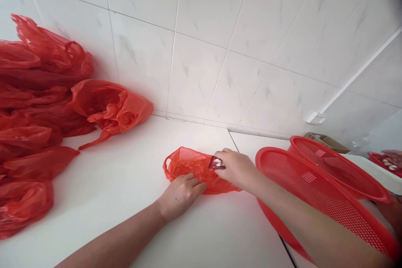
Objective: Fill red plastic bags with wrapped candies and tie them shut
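Observation:
A thin red plastic bag (185, 157) lies on the white table with its mouth spread and one handle loop at its left end. My left hand (182, 194) is closed on the bag's near edge, with the fingers curled over the plastic. Between the fingers of my right hand (237, 167) is a small packet (217, 162), dark red at its edges with whitish pieces showing through a clear middle. The packet is over the right part of the bag. My right fingertips are partly hidden behind the packet and the hand.
Several filled red plastic bags (37, 109) are heaped at the left, one open bag (116, 109) nearest. Two red perforated baskets (314, 192) stand at the right, beside my right forearm. A cardboard box (329, 141) sits behind them. The tiled wall (201, 71) bounds the white table (119, 184).

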`<state>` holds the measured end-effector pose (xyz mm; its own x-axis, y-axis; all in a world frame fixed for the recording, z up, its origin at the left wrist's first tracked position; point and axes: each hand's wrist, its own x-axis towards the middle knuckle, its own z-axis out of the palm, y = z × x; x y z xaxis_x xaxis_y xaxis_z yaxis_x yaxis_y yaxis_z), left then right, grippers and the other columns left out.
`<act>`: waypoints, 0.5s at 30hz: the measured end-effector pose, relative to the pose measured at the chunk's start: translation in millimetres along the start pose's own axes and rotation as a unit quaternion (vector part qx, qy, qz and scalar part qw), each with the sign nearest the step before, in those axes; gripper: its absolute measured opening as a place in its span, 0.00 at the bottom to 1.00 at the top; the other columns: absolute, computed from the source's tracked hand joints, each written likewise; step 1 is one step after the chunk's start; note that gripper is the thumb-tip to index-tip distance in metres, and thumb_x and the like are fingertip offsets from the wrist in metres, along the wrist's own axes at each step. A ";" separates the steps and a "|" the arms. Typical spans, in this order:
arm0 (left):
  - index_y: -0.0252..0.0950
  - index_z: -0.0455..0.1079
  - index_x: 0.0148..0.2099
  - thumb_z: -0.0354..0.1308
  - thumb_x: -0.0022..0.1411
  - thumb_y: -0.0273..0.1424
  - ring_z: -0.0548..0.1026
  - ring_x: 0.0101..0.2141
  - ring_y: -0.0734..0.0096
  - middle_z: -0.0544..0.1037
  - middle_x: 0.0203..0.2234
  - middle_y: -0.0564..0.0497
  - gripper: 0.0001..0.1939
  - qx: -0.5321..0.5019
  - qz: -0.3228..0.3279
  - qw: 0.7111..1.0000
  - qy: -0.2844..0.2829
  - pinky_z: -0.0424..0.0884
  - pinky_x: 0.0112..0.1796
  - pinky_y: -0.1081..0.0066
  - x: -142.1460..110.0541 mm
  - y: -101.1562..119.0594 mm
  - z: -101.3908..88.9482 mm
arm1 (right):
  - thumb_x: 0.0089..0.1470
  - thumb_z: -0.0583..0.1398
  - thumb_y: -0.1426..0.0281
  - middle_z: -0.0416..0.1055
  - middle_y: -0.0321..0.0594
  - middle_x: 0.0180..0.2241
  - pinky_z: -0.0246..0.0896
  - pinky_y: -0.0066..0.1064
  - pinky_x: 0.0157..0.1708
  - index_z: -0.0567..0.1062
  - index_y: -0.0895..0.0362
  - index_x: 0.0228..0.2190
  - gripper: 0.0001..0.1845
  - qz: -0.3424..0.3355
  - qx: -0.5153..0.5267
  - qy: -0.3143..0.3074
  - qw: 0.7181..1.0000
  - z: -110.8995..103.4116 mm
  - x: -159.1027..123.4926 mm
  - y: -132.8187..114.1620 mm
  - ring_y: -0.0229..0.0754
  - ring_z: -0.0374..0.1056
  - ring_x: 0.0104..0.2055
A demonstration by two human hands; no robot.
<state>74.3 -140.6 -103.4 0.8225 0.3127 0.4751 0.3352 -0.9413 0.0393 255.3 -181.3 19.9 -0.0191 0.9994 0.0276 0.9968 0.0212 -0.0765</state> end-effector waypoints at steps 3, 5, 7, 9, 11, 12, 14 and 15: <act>0.36 0.67 0.37 0.41 0.64 0.20 0.66 0.27 0.69 0.72 0.27 0.51 0.14 -0.006 0.000 1.000 0.002 0.62 0.28 0.69 -1.8 0.3 -4.5 | 0.41 0.65 0.60 0.70 0.36 0.40 0.53 0.27 0.29 0.68 0.45 0.49 0.31 -0.005 0.027 -0.029 0.999 12.3 21.2 -5.8 0.40 0.67 0.35; 0.36 0.67 0.36 0.40 0.65 0.20 0.66 0.28 0.68 0.72 0.27 0.51 0.15 -0.003 -0.001 1.000 0.000 0.62 0.28 0.69 -2.5 -1.8 -4.5 | 0.41 0.65 0.56 0.70 0.37 0.44 0.56 0.28 0.32 0.63 0.43 0.55 0.39 0.023 0.053 0.005 0.998 0.2 22.6 2.5 0.43 0.68 0.38; 0.36 0.67 0.36 0.40 0.65 0.21 0.67 0.29 0.68 0.72 0.26 0.51 0.15 -0.006 0.001 1.000 -0.005 0.63 0.28 0.69 -2.5 -4.5 -2.9 | 0.46 0.60 0.54 0.70 0.36 0.45 0.57 0.30 0.33 0.65 0.42 0.53 0.31 0.070 0.072 0.058 0.993 -23.7 13.6 19.8 0.43 0.69 0.38; 0.36 0.67 0.34 0.41 0.65 0.20 0.67 0.28 0.68 0.71 0.25 0.51 0.15 -0.018 0.001 1.000 -0.019 0.62 0.28 0.69 -1.8 -6.1 -1.8 | 0.51 0.57 0.53 0.71 0.35 0.45 0.59 0.31 0.33 0.69 0.43 0.48 0.23 0.113 0.079 0.104 0.985 -49.4 -2.4 45.4 0.42 0.69 0.37; 0.36 0.67 0.32 0.41 0.65 0.21 0.67 0.27 0.68 0.71 0.24 0.51 0.15 -0.031 -0.006 0.999 -0.036 0.63 0.28 0.69 -0.4 -5.4 -3.2 | 0.52 0.56 0.54 0.71 0.37 0.44 0.60 0.32 0.31 0.70 0.44 0.48 0.22 0.159 0.079 0.124 0.976 -66.5 -22.3 76.8 0.44 0.70 0.36; 0.36 0.68 0.33 0.41 0.65 0.21 0.67 0.28 0.68 0.72 0.25 0.50 0.15 -0.039 -0.008 0.998 -0.039 0.63 0.29 0.69 0.4 -4.3 -4.9 | 0.52 0.56 0.55 0.72 0.38 0.44 0.60 0.33 0.30 0.69 0.45 0.49 0.22 0.186 0.080 0.115 0.972 -70.0 -33.1 93.2 0.44 0.70 0.35; 0.36 0.69 0.36 0.42 0.66 0.23 0.69 0.30 0.67 0.73 0.28 0.49 0.15 -0.058 -0.005 0.998 -0.031 0.65 0.31 0.69 2.1 -1.6 -9.0 | 0.52 0.56 0.58 0.73 0.41 0.43 0.60 0.33 0.29 0.69 0.47 0.50 0.23 0.221 0.082 0.077 0.969 -66.5 -55.7 123.6 0.44 0.70 0.34; 0.36 0.70 0.39 0.42 0.66 0.24 0.70 0.32 0.67 0.74 0.29 0.49 0.14 -0.068 -0.001 0.997 -0.021 0.66 0.33 0.68 2.8 -0.5 -10.8 | 0.52 0.57 0.59 0.73 0.42 0.42 0.60 0.33 0.31 0.70 0.48 0.49 0.22 0.223 0.086 0.050 0.970 -60.9 -67.0 136.5 0.45 0.70 0.35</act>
<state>71.5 -140.6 -92.6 0.8412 0.3174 0.4378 0.2742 -0.9482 0.1606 397.3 -246.9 68.3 0.4270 0.9029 0.0497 0.8764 -0.3997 -0.2686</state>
